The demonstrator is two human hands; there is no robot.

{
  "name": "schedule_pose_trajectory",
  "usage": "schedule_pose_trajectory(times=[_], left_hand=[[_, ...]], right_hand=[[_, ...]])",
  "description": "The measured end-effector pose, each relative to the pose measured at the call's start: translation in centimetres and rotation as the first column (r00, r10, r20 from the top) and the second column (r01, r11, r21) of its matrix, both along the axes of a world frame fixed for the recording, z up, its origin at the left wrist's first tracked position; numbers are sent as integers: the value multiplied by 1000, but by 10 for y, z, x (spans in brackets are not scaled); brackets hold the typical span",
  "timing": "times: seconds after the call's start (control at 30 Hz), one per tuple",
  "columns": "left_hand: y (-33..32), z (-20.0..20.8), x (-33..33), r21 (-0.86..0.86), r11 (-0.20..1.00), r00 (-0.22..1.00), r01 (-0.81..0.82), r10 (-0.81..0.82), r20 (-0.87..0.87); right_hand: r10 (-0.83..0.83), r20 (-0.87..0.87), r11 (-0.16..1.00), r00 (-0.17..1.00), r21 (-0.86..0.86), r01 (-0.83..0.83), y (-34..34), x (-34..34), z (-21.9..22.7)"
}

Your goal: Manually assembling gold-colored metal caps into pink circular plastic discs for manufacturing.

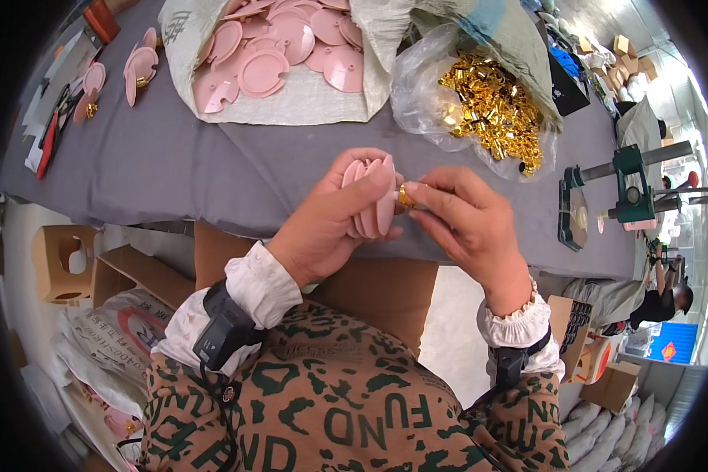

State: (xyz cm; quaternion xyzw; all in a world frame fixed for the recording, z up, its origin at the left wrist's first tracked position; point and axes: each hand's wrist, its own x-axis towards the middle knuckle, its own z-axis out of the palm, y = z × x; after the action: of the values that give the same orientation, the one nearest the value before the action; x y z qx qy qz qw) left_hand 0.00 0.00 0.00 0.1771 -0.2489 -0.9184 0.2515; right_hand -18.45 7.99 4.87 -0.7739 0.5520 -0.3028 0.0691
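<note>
head-worn fisheye, looking down, close

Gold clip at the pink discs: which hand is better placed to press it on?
Right hand, probably: its fingers already pinch the gold clip against the pink discs, which the left hand grips.

Open grey table cloth (149, 169) left of the left hand (330, 224), wide enough to pass. Blocked straight ahead by the sack of pink discs (279, 59) and, beside it, the clear bag of gold clips (488, 106), the 2 nearly touching. Narrow bare strip between both hands and those bags. Right of the right hand (468, 224), free cloth up to the green press stand (629, 185). Far left edge crowded with finished pink pieces (138, 71) and pliers (51, 138).
</note>
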Motion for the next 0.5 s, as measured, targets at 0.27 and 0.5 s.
schedule_pose_trajectory(times=[0.27,0.5], left_hand=[[4,-11,5,-31,999,999,-43,43,-1],[11,-15,26,-446,887,968,-119,204,148]], right_hand=[[-126,332,990,935,105,96,3,14,-21],[-324,547,917,772,383,113,4,34,-32]])
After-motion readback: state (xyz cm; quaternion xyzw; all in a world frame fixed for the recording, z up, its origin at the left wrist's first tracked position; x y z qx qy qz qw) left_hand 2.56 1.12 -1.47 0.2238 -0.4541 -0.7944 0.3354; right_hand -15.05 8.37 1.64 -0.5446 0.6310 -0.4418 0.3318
